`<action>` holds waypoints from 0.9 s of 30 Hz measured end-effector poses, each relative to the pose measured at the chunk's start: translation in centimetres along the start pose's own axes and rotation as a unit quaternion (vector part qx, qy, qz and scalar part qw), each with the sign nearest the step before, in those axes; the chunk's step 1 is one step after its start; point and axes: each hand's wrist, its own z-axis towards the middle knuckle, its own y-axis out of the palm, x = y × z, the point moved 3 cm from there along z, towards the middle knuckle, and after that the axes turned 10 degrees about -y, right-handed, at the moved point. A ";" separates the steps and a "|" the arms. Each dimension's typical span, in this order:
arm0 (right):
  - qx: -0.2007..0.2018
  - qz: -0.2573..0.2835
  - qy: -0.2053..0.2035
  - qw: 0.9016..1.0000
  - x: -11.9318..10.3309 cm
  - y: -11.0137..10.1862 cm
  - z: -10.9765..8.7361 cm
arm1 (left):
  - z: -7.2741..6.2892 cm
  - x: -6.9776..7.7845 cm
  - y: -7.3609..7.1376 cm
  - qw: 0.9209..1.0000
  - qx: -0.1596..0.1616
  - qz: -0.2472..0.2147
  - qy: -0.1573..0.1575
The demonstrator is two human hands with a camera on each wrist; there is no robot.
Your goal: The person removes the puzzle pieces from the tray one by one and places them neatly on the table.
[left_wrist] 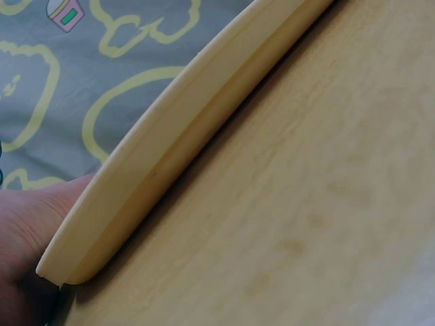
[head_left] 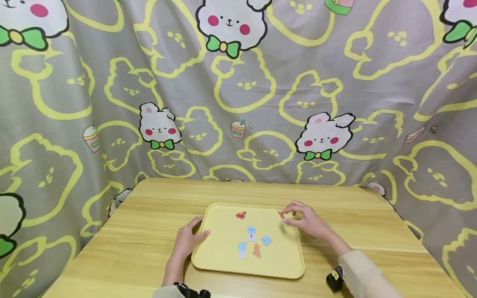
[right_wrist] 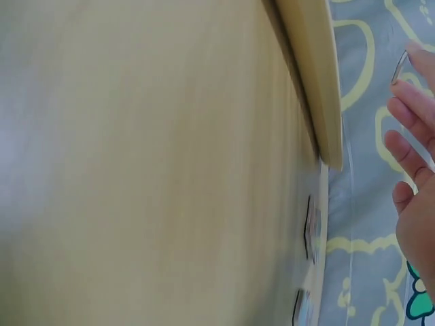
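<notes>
Right hand [head_left: 304, 218] pinches a small piece [head_left: 281, 214]; left hand [head_left: 187, 239] grips the tray [head_left: 218, 252] (yellow).

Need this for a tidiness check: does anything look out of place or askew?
One blue piece on the yellow tray lies at a slant, unlike the straighter blue-and-white pieces nearby. Small pieces also lie off the tray, on the table.

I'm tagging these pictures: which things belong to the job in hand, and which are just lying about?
Apparently in the job: yellow tray; left hand at its edge; small piece pinched by right hand; red piece, orange piece and blue pieces on the tray.

Apparently just there: curtain; flat pieces on the table, though perhaps related.
</notes>
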 end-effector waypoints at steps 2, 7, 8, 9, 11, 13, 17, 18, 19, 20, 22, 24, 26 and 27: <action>0.004 -0.004 -0.004 1.000 0.1 -0.2 -0.3 | 0.0 -0.1 0.0 1.000 0.000 0.002 -0.001; 0.008 -0.008 0.006 1.000 0.4 -0.9 -0.9 | -0.1 -0.1 -0.1 1.000 -0.001 0.003 -0.004; 0.008 -0.008 0.010 1.000 0.5 -1.0 -1.0 | -0.1 -0.1 -0.1 1.000 -0.002 0.003 -0.005; 0.009 -0.009 0.013 1.000 0.6 -1.2 -1.2 | -0.1 -0.1 -0.1 1.000 -0.003 0.004 -0.005; 0.013 -0.012 0.016 1.000 0.8 -1.5 -1.5 | 0.0 -0.1 -0.2 1.000 -0.004 0.006 -0.005; 0.017 -0.016 0.013 1.000 1.1 -1.9 -1.8 | 0.0 -0.1 -0.2 1.000 -0.006 0.007 -0.005; 0.023 -0.026 0.006 0.999 1.5 -2.8 -2.6 | 0.1 -0.1 0.0 1.000 -0.011 0.000 -0.008; 0.024 -0.028 0.003 0.999 1.6 -3.1 -2.8 | 0.2 -0.1 0.0 1.000 -0.012 -0.001 -0.009; 0.026 -0.031 0.002 0.999 1.7 -3.4 -3.0 | 0.2 -0.2 0.0 1.000 -0.013 -0.002 -0.010; 0.028 -0.036 0.001 0.999 1.9 -3.6 -3.3 | 0.2 -0.2 0.1 1.000 -0.013 -0.002 -0.012; 0.031 -0.047 -0.002 0.998 2.1 -4.1 -3.8 | 0.3 -0.2 0.1 1.000 -0.015 -0.002 -0.014; 0.035 -0.056 0.002 0.998 2.4 -4.6 -4.3 | 0.2 -0.2 0.1 1.000 -0.016 -0.001 -0.015; 0.037 -0.061 0.013 0.997 2.6 -5.1 -4.9 | 0.2 -0.2 0.1 1.000 -0.017 -0.001 -0.017; 0.037 -0.063 0.018 0.997 2.7 -5.4 -5.1 | 0.2 -0.2 0.1 1.000 -0.017 -0.001 -0.017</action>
